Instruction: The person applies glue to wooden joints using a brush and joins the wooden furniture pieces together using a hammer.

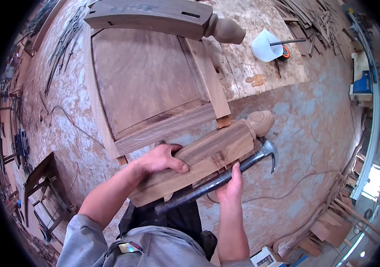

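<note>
My left hand [165, 160] grips a thick wooden furniture leg [216, 147] near its lower end. The thumb lies across the top face, and most of the fingers are hidden on the far side. A rounded turned foot forms the leg's right end. In my right hand [231, 184] is a dark metal claw hammer [201, 190], held by its handle alongside the near face of the leg. The hammer's head points up and right. Just beyond the leg sits a framed wooden panel [150, 75], with tenons [223, 121] sticking out at its near corners. Another leg [150, 18] lies across its far end.
A plywood sheet [243, 84] carries a white container [266, 46] with a dark rod across it and an orange-black object [285, 53] beside it. Cords trail over the stained floor [288, 155]. Wood strips [312, 24] are heaped far right; a wooden stand [43, 191] is left.
</note>
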### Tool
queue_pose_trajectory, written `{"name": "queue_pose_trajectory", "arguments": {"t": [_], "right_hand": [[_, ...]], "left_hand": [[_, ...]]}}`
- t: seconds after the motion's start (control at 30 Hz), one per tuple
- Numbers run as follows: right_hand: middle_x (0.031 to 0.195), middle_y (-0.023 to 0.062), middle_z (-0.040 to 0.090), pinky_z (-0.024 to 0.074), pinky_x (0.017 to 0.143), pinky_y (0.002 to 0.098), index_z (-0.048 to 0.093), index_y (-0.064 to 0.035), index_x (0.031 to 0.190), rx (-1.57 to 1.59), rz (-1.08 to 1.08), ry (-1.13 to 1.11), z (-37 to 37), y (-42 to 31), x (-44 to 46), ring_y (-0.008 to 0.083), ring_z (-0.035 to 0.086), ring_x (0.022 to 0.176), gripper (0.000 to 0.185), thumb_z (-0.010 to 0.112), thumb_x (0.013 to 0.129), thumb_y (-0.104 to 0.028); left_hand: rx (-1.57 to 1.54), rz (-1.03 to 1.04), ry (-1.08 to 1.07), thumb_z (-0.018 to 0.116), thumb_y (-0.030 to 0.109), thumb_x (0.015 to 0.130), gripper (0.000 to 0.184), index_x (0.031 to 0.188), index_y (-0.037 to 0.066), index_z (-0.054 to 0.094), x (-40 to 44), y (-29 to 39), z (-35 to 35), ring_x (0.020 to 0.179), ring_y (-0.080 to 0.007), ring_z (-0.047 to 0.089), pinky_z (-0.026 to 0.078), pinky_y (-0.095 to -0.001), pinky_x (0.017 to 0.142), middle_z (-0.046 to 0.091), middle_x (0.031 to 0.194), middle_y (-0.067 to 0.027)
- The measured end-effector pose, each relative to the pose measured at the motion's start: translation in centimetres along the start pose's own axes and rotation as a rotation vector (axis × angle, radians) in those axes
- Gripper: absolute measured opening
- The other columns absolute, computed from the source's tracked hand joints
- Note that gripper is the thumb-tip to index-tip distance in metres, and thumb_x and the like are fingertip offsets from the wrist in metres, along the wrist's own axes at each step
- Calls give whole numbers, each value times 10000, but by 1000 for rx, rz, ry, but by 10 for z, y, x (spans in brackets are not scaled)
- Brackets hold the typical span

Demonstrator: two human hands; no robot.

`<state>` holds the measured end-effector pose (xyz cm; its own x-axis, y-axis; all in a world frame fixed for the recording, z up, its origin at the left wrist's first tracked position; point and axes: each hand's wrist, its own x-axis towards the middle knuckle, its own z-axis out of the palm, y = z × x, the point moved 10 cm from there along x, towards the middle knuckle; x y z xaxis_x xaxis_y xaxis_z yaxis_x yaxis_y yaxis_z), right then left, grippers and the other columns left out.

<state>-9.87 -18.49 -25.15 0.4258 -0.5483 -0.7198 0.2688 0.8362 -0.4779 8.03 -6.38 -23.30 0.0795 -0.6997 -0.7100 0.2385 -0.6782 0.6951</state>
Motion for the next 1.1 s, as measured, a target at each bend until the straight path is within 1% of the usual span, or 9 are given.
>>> {"name": "queue_pose_trajectory", "arguments": {"t": [0.07,0.2,0.43,0.6,0.7,0.73,0.9,0.97,1.1], "right_hand": [[935,-3,535,500,741,414,509,-133,1143,28,63,-8,-4,-4,-8,177,555,840,273,629,943,-274],[728,-4,419,396,482,331,491,-176,982,-94,45,344,-48,-29,-33,143,429,562,206,566,971,-367],[779,21,504,457,511,352,506,-129,942,-209,-244,394,-69,-69,-62,177,487,591,202,550,965,-324],[733,-28,487,374,462,305,532,-186,917,-132,4,95,-72,-68,-57,139,430,541,210,521,988,-384],[703,-33,476,354,438,302,530,-190,902,-206,-28,235,-82,-71,-55,129,413,520,218,528,986,-392],[683,-9,486,417,454,352,492,-163,869,-179,-49,283,-75,-71,-56,160,474,526,208,567,964,-332],[652,-21,477,377,430,315,486,-172,838,-173,-104,344,-78,-88,-54,136,446,505,239,570,966,-356],[655,-39,466,331,408,270,506,-188,853,-213,-148,397,-82,-104,-62,112,403,487,234,553,977,-381],[648,-25,474,373,391,291,490,-174,831,-395,-285,358,-58,-153,-86,125,463,486,235,570,967,-349]], "left_hand": [[4,-7,1,774,384,626,781,1248,-47,580,-3,6,-2,1081,-271,609,442,-347,956,658,1146,-191],[77,-25,21,776,383,628,766,1239,-42,592,-7,12,-9,1080,-270,609,443,-344,952,660,1144,-189],[83,-37,7,774,392,636,752,1226,-41,601,-8,10,-9,1069,-274,615,444,-348,946,662,1138,-192],[36,-9,-1,768,407,642,726,1190,-44,614,-9,11,-6,1054,-279,619,447,-353,938,666,1113,-198],[50,-10,-4,768,413,642,715,1168,-47,620,-12,16,-6,1037,-281,626,455,-355,925,670,1090,-202],[54,-14,0,769,414,642,714,1164,-49,621,-14,17,-5,1029,-283,629,460,-356,918,671,1084,-204],[59,24,-50,769,452,633,730,1127,-63,618,-17,13,14,996,-317,645,487,-377,886,669,1070,-235],[150,84,32,774,461,629,726,1103,-62,608,-31,19,19,998,-357,643,489,-396,895,665,1048,-256],[506,197,271,798,381,612,729,1138,-54,543,-98,81,12,1067,-387,572,446,-433,942,606,1086,-244]]}}
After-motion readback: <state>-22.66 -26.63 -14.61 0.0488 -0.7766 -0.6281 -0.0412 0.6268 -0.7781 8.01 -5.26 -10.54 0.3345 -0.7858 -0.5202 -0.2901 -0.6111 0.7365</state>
